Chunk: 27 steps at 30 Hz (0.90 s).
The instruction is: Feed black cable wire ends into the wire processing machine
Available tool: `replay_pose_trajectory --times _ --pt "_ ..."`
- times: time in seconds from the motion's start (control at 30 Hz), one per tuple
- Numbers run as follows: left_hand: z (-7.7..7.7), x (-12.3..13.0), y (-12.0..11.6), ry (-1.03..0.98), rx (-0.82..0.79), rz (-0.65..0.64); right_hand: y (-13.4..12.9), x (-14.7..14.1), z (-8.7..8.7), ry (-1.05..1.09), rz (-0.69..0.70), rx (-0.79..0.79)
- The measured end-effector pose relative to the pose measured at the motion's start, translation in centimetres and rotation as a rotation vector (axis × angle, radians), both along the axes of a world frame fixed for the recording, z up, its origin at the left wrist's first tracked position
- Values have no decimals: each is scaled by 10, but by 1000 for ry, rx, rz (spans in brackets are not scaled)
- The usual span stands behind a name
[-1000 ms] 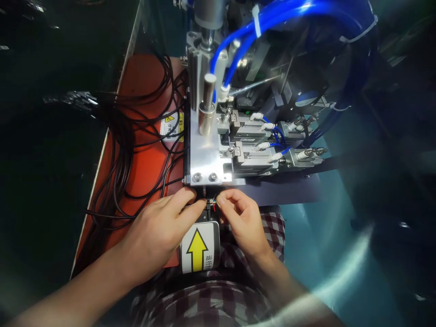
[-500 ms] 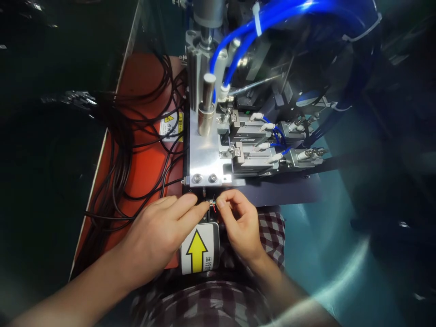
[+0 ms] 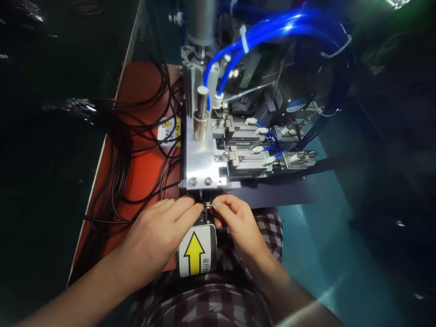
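The whole pneumatic machine sits a little lower and further left in view than half a second ago, so that more of the arch of blue air tubes (image 3: 286, 25) shows (the camera itself seems to have shifted). The orange base (image 3: 145, 169) carries a tangle of black cables (image 3: 121, 168), heaped along its pale left edge, and a warning sticker (image 3: 166, 132) near its right edge. The left hand (image 3: 160, 231) and right hand (image 3: 241, 225) keep their places just off the near edge of the silver plate (image 3: 200, 159), above the yellow arrow label (image 3: 195, 252). Between their fingertips are the thin coloured wires (image 3: 210, 210). The bundle's long axis runs crosswise, roughly parallel to that near edge; one red strand points down towards the wearer. The right thumb and forefinger are pinched together on the strands at the right end. The left fingertips are at the other end, but I cannot tell how tightly they close, or on what.
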<state>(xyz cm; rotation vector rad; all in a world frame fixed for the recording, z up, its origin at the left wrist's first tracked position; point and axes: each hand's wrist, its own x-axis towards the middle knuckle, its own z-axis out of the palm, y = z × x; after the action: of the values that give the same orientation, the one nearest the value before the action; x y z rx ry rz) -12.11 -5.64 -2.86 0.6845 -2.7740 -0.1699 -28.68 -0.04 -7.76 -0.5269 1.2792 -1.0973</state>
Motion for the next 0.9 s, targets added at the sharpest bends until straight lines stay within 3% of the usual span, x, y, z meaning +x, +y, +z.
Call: replay_pose_trajectory --times 0.17,0.33,0.5,0.9 --pt "0 0 -1 -15 -53 -11 1 -2 -1 374 -37 -141" --pt "0 -2 0 -6 -67 9 -4 11 4 321 -126 -169" --pt "1 -4 1 -13 -70 40 1 13 -4 565 -181 -409" --pt "11 -3 5 -123 -4 90 -3 3 2 221 -21 -77"
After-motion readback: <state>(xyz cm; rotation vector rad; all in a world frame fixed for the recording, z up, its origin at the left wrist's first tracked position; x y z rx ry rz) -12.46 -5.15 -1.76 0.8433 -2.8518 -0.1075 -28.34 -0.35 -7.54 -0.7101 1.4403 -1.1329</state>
